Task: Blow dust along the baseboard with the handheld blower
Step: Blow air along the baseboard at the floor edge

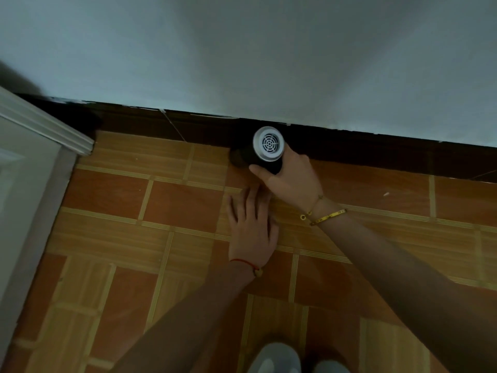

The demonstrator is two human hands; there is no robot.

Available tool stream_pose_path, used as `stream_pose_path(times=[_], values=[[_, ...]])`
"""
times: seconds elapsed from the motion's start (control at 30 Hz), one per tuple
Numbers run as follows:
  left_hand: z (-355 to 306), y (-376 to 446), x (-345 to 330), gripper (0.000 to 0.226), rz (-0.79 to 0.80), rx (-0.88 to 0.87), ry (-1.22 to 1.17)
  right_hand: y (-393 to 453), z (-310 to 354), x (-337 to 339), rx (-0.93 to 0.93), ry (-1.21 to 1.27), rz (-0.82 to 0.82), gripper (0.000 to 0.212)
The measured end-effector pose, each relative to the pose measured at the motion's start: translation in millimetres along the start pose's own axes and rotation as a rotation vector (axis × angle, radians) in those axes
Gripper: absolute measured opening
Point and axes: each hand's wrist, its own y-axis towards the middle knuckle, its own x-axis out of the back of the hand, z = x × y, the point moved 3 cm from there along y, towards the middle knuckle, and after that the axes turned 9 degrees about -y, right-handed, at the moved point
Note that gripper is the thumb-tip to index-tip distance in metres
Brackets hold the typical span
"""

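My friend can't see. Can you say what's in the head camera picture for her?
A person's right hand grips a handheld blower aimed at the dark baseboard. The left hand hangs open above the orange tiled floor.

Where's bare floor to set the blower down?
Bare tile between the door frame and left hand, and right of the right hand along the baseboard. Crowded around the blower, where both hands meet.

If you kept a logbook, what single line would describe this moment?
right hand: grips blower | blower: aimed at baseboard | left hand: open, over floor
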Motion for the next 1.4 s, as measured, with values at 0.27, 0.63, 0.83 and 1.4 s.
stream_pose_path(times=[0.27, 0.63, 0.83, 1.4], values=[[0.5, -0.5, -0.1, 0.047, -0.046, -0.026, -0.003, 32.2, 43.4, -34.5, 0.091, 0.001, 0.101, 0.071], [0.0, -0.1, 2.7, 0.06, 0.02, 0.003, -0.026, 10.0, -8.3, 9.6, -0.029, -0.023, 0.043, 0.069], [-2.2, -0.6, 5.2, 0.056, 0.014, -0.007, -0.004, -25.4, -48.5, 55.3, -0.127, -0.06, -0.02, 0.061], [-1.8, -1.2, 1.5, 0.054, -0.056, 0.024, -0.028, -91.4, -96.6, 104.3, -0.293, -0.173, -0.096, 0.061]])
